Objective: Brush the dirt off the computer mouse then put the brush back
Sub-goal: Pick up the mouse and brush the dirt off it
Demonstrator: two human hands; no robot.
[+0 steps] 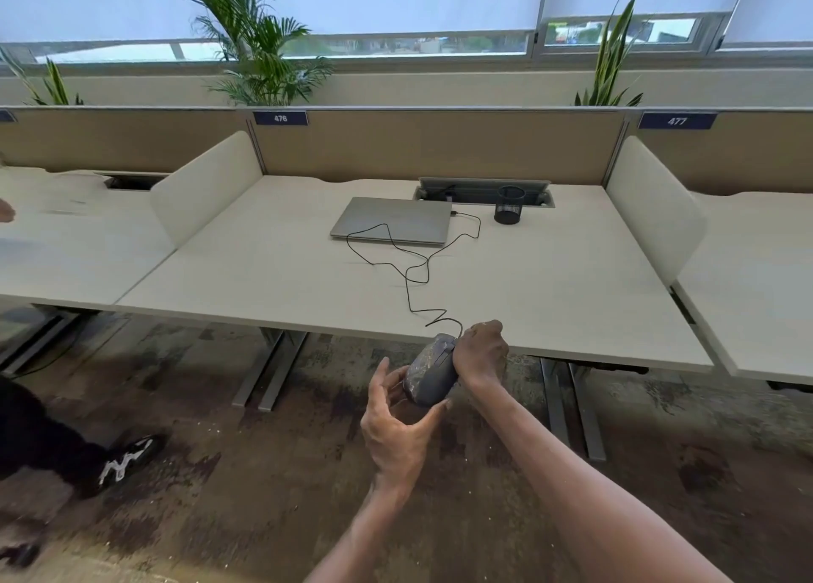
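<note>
A grey computer mouse [430, 371], dusted with pale dirt, hangs in the air just in front of the desk's near edge. My left hand [396, 424] cups it from below, fingers on its left side and thumb under its near end. My right hand [480, 352] is closed around the mouse's far end, where the black cable [409, 270] leaves it. The cable loops across the desk [272, 283] to a closed silver laptop [393, 220]. No brush shows anywhere; a black mesh pen cup [509, 206] stands at the back right of the laptop.
Beige side dividers [206, 186] and a back panel fence the desk. An open cable tray [479, 190] sits behind the laptop. Another person's leg and shoe [123, 461] are on the floor at the left. Metal desk legs [272, 371] stand under the near edge.
</note>
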